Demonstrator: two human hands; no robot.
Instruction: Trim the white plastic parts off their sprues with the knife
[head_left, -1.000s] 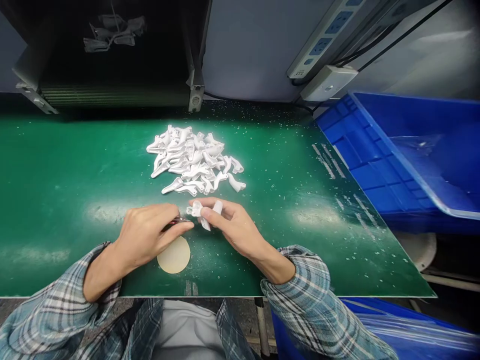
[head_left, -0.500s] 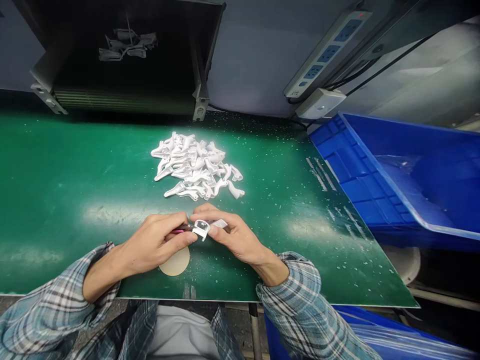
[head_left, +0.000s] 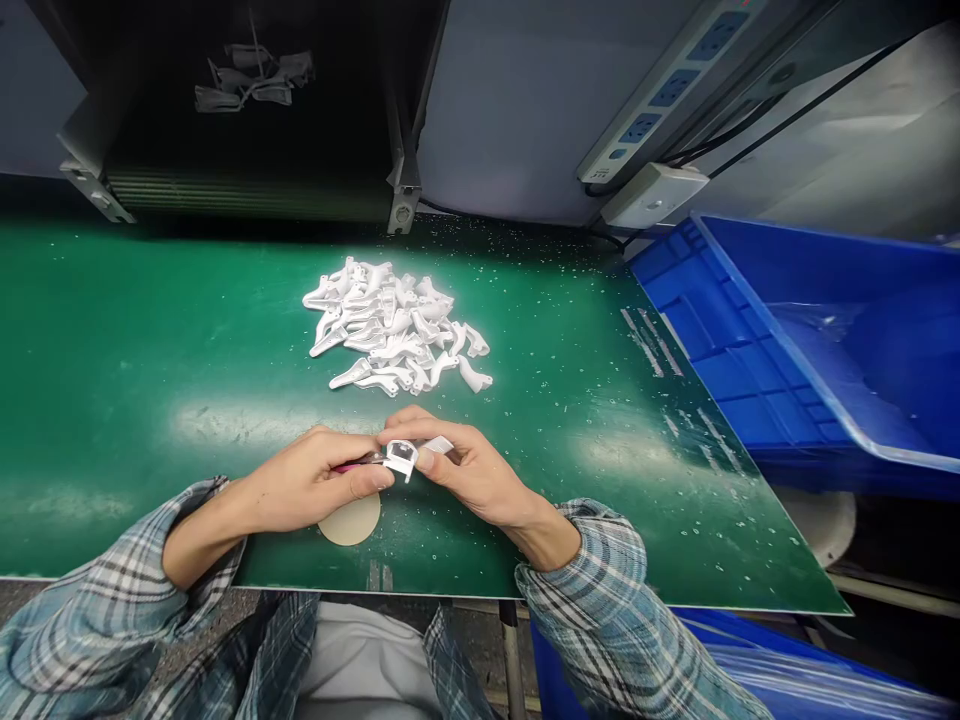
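My left hand (head_left: 311,485) is closed around a small tool with a pink-red handle (head_left: 351,465), its tip against a small white plastic part (head_left: 401,457). My right hand (head_left: 465,472) pinches that white part between thumb and fingers, just above the green table (head_left: 150,380) near its front edge. A pile of several like white plastic parts (head_left: 394,328) lies a little beyond the hands. A round tan disc (head_left: 349,522) rests on the table under my left hand.
A blue plastic bin (head_left: 817,330) stands at the right edge of the table, with a clear bag inside. A power strip (head_left: 675,95) hangs on the back wall. A dark machine opening at the back left holds white moulded parts (head_left: 251,78).
The white part has been turned in my right hand and brought against the tool tip. Both hands drew closer together and stay there.
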